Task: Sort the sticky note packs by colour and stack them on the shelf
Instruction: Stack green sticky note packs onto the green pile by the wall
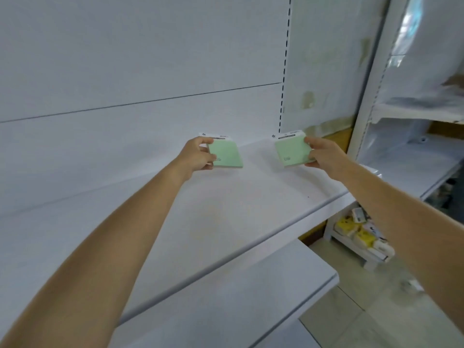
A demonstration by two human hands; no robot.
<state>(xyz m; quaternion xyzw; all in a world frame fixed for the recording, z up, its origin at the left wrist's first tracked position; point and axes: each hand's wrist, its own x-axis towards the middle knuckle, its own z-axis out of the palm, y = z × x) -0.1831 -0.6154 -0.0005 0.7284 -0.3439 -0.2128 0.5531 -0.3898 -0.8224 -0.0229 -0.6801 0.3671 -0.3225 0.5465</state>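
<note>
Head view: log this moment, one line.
left hand grips left green pack | right hand grips right green pack | both at white shelf

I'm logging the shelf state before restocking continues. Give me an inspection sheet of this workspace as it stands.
Surface: white shelf, marked with faint smudges.
Job's things: left green pack and right green pack, apart, both tilted, near the back; contact with the shelf unclear.
Clutter: nothing seen.
Hands: left hand grips the left green pack; right hand grips the right green pack.
Cables: nothing seen.
Surroundings: lower shelf below; neighbouring shelf unit at right; low rack of yellow and white items.
</note>
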